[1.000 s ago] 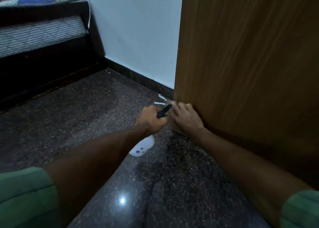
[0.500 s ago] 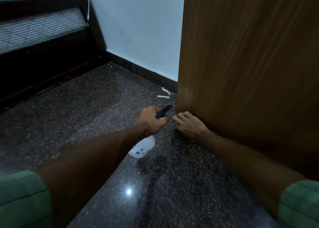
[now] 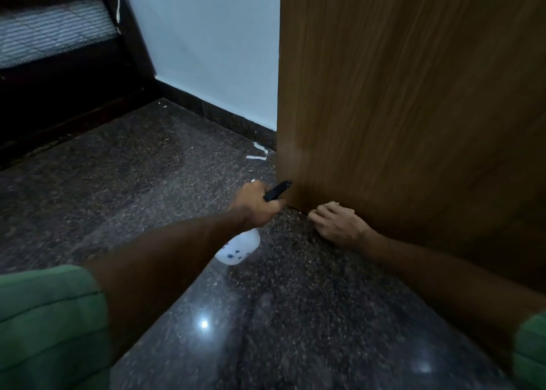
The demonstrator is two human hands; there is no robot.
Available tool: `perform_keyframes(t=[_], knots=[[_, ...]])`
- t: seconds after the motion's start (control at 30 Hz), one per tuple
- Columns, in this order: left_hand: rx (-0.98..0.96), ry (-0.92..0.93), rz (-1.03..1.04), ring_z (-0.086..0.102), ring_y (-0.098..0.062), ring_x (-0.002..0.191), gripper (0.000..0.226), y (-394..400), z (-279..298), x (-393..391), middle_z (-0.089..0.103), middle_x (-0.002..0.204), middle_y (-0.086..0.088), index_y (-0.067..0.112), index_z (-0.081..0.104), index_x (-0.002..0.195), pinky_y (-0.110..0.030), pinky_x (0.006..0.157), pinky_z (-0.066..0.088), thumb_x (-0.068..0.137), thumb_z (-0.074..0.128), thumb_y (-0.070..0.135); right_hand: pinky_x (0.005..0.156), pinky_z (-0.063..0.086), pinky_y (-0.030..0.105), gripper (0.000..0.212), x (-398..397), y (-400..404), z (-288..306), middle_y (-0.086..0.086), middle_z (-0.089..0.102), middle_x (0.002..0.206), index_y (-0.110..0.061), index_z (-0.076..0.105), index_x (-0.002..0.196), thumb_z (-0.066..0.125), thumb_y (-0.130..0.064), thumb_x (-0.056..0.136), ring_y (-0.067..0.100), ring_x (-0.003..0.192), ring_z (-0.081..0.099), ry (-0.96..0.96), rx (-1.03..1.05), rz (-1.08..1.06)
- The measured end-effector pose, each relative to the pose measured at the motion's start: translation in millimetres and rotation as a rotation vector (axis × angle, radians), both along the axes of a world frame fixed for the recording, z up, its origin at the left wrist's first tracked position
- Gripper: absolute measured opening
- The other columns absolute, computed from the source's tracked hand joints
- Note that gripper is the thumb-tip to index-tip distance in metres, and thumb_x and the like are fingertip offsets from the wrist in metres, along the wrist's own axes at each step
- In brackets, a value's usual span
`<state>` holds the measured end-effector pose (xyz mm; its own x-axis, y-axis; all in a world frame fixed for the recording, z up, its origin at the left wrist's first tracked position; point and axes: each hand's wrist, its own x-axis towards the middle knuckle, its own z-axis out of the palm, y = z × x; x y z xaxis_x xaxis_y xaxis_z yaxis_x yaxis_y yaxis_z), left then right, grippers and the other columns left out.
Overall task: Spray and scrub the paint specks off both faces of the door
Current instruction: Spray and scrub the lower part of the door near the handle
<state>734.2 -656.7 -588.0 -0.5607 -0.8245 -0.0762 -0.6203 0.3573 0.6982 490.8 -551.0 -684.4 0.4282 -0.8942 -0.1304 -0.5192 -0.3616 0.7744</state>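
The brown wooden door (image 3: 413, 94) stands open on the right, its bottom corner just above the floor. My left hand (image 3: 254, 206) grips a white spray bottle (image 3: 239, 249), and the bottle's black nozzle (image 3: 277, 190) points at the door's lower left corner, almost touching it. My right hand (image 3: 336, 224) lies low against the door's bottom edge with its fingers curled. A small pale scrub pad (image 3: 336, 203) shows at the fingertips and is mostly hidden. No paint specks can be made out on this face.
Dark speckled granite floor (image 3: 147, 183) spreads out in front, damp-looking near the door. White scraps (image 3: 256, 157) lie by the skirting. A pale blue wall (image 3: 206, 50) stands behind, and a dark bed frame (image 3: 59, 79) with a mattress fills the far left.
My right hand has slid to the right along the door's bottom edge, away from the corner. My left hand keeps the bottle aimed at the corner. The view has tilted down.
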Motion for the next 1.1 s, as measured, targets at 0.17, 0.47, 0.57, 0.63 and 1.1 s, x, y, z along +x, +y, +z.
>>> perform_keyframes(t=[0.17, 0.47, 0.57, 0.63, 1.1], knots=[[-0.026, 0.024, -0.034, 0.054, -0.019, 0.048, 0.038, 6, 7, -11, 0.057, 0.056, -0.002, 0.016, 0.053, 0.062, -0.029, 0.052, 0.041, 0.091, 0.073, 0.031, 0.083, 0.045, 0.044, 0.040, -42, 61, 5, 0.012, 0.050, 0.120, -0.008, 0.066, 0.120, 0.031, -0.011, 0.102, 0.032, 0.098, 0.052, 0.058, 0.027, -0.013], [0.001, 0.117, -0.075, 0.069, -0.033, 0.058, 0.048, 19, 27, -33, 0.073, 0.073, -0.021, -0.001, 0.070, 0.080, -0.049, 0.058, 0.059, 0.079, 0.068, 0.047, 0.090, 0.043, 0.042, 0.034, -27, 70, 40, 0.006, 0.050, 0.125, -0.019, 0.066, 0.125, 0.041, -0.033, 0.106, 0.027, 0.101, 0.053, -0.093, 0.117, -0.198], [-0.003, 0.153, -0.100, 0.068, -0.027, 0.056, 0.041, 16, 32, -46, 0.074, 0.073, -0.020, 0.000, 0.071, 0.081, -0.049, 0.059, 0.061, 0.087, 0.069, 0.040, 0.088, 0.045, 0.042, 0.040, -10, 51, 56, 0.009, 0.047, 0.136, -0.018, 0.055, 0.141, 0.044, -0.032, 0.105, 0.029, 0.105, 0.054, -0.226, 0.072, -0.248], [-0.015, 0.198, -0.090, 0.063, -0.021, 0.051, 0.041, 16, 41, -54, 0.073, 0.071, -0.020, -0.001, 0.068, 0.078, -0.044, 0.055, 0.058, 0.088, 0.067, 0.039, 0.086, 0.045, 0.042, 0.044, 4, 36, 72, 0.011, 0.046, 0.142, -0.015, 0.048, 0.147, 0.044, -0.028, 0.105, 0.030, 0.107, 0.054, -0.293, 0.025, -0.288], [0.111, 0.163, -0.042, 0.063, -0.018, 0.053, 0.035, 42, 286, -39, 0.065, 0.059, 0.002, 0.018, 0.063, 0.070, -0.037, 0.051, 0.052, 0.084, 0.064, 0.050, 0.075, 0.052, 0.039, 0.025, 86, 17, 373, 0.005, 0.049, 0.112, -0.019, 0.066, 0.117, 0.064, -0.022, 0.092, 0.024, 0.097, 0.056, -0.934, -0.138, -0.851]])
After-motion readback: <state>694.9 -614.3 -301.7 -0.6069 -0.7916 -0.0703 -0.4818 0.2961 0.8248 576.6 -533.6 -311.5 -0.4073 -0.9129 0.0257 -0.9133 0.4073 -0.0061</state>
